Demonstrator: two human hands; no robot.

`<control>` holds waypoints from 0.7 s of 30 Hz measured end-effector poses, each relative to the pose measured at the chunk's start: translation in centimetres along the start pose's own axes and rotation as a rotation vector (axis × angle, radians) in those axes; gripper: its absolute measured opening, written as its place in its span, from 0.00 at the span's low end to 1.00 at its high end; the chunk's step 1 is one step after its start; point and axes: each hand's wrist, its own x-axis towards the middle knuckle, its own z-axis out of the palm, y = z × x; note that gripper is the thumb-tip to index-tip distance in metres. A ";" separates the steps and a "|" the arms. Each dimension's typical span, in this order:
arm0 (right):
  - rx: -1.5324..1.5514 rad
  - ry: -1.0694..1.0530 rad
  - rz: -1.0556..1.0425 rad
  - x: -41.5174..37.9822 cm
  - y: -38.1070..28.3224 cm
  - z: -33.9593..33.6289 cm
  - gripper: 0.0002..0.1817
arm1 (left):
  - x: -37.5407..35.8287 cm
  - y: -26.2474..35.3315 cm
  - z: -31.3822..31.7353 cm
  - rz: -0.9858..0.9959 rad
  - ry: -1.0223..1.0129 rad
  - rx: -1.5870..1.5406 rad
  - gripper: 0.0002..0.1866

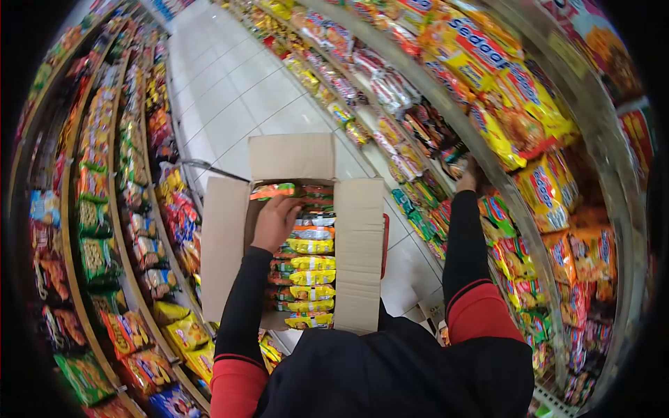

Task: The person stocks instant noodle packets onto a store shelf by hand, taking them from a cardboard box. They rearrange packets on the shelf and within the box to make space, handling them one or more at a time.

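An open cardboard box (359,254) stands in front of me with its flaps folded out. Inside it, rows of snack-sized packets (311,276) stand packed on edge, yellow on the right and orange-green on the left. My left hand (276,219) rests over the packets at the box's far end, its fingers stretched out and touching them. To the right, my right hand (471,174) reaches into a lower shelf, beside dark packets (428,129). The upper shelf's edge and shadow hide most of its fingers, so I cannot see what they touch.
Noodle packs marked Sedaap (481,45) fill the upper right shelf (491,150), which juts out above my right forearm. Along the left runs another shelf (115,230) of snack bags. White floor tiles (216,76) lie between the shelves. A red edge (386,244) shows beside the box.
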 end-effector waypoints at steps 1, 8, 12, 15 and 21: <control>-0.110 0.129 0.172 0.8 1.4 0.2 0.31 | 0.0 0.5 -0.2 -0.016 -0.030 -0.062 0.11; -0.495 -0.130 0.122 -7.4 -11.6 0.1 0.21 | 0.5 -1.0 -1.7 -0.011 -0.235 -0.188 0.22; -0.045 -0.510 -0.475 -21.1 -25.0 -1.8 0.15 | 0.0 -3.1 -1.6 -0.038 -0.249 -0.268 0.19; 0.126 -1.217 -0.536 -26.6 -31.1 1.4 0.16 | -0.3 -4.3 -0.8 0.038 -0.203 -0.258 0.15; -0.591 -1.523 -0.690 -31.4 -26.9 10.3 0.19 | 0.1 -5.2 0.7 0.126 -0.048 -0.283 0.10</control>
